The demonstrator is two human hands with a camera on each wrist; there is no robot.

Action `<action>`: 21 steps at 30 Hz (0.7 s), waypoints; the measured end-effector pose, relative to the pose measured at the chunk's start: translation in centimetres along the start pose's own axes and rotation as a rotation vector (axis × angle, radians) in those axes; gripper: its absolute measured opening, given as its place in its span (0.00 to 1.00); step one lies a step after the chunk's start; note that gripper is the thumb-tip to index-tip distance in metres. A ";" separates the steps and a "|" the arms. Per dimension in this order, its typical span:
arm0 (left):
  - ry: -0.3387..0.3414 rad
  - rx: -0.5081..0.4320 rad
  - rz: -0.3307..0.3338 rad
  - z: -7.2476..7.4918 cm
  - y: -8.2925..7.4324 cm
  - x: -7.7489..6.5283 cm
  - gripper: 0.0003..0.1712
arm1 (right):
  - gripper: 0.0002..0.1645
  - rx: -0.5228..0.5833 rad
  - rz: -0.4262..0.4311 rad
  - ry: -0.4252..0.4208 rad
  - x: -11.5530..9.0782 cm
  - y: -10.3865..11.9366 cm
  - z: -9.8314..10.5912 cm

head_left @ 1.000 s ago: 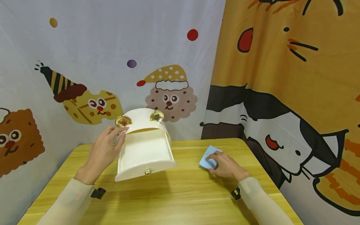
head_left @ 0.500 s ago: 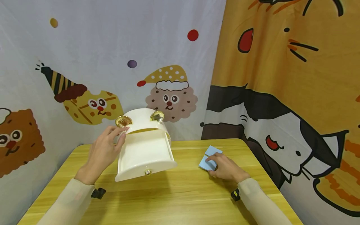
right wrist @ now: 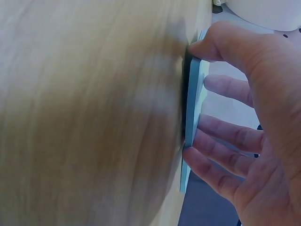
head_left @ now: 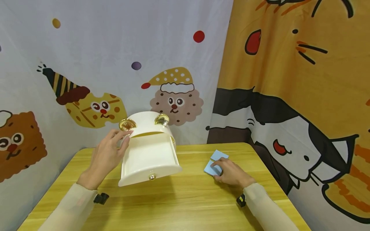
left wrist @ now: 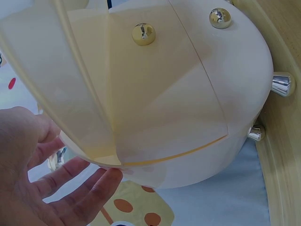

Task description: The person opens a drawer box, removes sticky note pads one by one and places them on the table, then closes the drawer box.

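A white clock-shaped drawer box [head_left: 143, 120] with gold bells stands at mid-left. Its upper drawer [head_left: 151, 149] is pulled out, the bare inside showing in the head view. My left hand [head_left: 105, 158] touches the box's left edge with loosely bent fingers. In the left wrist view, the lower drawer [left wrist: 162, 80] is closed and has a gold knob [left wrist: 143, 34]. On the right, my right hand [head_left: 233, 173] holds a thin light-blue square pad [head_left: 209, 168] by its edges, thumb at one side and fingers at the other. A second blue pad [head_left: 218, 154] lies just behind it.
Everything stands on a light wooden table [head_left: 185, 205]. Close behind its back edge hangs a pale cartoon curtain [head_left: 173, 41], with an orange cat-print curtain [head_left: 274, 64] on the right. Silver-gold feet [left wrist: 282, 84] support the box.
The front blue pad has slid slightly toward me with my right hand, and a gap now shows between it and the rear pad. My left hand and the drawer box stay in place.
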State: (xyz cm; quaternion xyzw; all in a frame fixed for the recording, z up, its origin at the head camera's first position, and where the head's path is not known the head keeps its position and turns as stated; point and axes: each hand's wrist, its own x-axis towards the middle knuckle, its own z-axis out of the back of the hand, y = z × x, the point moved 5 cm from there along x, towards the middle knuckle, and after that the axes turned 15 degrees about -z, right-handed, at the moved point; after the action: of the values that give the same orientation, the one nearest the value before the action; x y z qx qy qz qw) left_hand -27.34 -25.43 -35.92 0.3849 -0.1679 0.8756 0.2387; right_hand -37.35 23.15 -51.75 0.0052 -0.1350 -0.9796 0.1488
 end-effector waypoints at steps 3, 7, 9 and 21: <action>0.000 0.005 -0.002 0.0 0.1 0.0 0.17 | 0.27 0.002 -0.002 -0.001 0.0 0.1 0.0; -0.006 0.009 -0.007 0.0 0.1 0.0 0.17 | 0.26 0.001 -0.005 -0.005 0.0 0.1 0.0; -0.008 0.011 -0.009 0.0 0.1 0.0 0.17 | 0.26 0.003 -0.003 -0.006 0.0 0.1 0.0; 0.003 0.012 0.000 0.0 0.0 0.0 0.17 | 0.23 0.016 0.000 0.002 0.0 0.1 -0.1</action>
State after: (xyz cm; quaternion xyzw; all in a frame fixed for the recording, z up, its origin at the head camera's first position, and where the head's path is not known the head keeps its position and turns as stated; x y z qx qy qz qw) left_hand -27.35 -25.45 -35.98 0.3852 -0.1623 0.8771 0.2367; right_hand -37.26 23.01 -51.84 0.0073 -0.1425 -0.9785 0.1489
